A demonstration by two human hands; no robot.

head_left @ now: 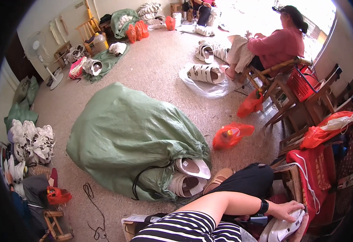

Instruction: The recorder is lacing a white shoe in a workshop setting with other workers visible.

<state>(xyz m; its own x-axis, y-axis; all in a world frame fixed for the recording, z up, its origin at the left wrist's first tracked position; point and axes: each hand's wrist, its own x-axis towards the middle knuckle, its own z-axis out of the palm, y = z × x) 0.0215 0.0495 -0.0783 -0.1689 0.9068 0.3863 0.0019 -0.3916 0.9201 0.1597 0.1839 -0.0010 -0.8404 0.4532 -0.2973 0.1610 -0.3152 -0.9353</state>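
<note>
White moulded foam or rubber is what the sandal sole (pixel 283 229) appears to be made of; it is held at the lower right of the head view, low beside the person's lap, next to the red cloth (pixel 316 171) draped over a wooden stool. The left hand (pixel 286 209) is laid over its upper end, fingers curled down and closed on the sole's edge. The right hand (pixel 301 230) is mostly hidden beneath the sole and at the frame's edge, so whether its fingers are clenched or loose cannot be told, though it seems to support the piece from below.

The sole is judged light and fairly stiff along its length, with some give when pressed, and a ribbed face that should not slip in the grip. It is best taken at the sides near the middle, where the edge is thick, rather than by any strap.

Its long axis is set diagonally, from lower left to upper right in the picture, the upper end lying under the left hand; which end is the toe cannot be made out.

More pale sandals (pixel 188 175) are seen spilling from the mouth of a large green sack (pixel 124 133) on the carpet, well apart from the hands.
</note>
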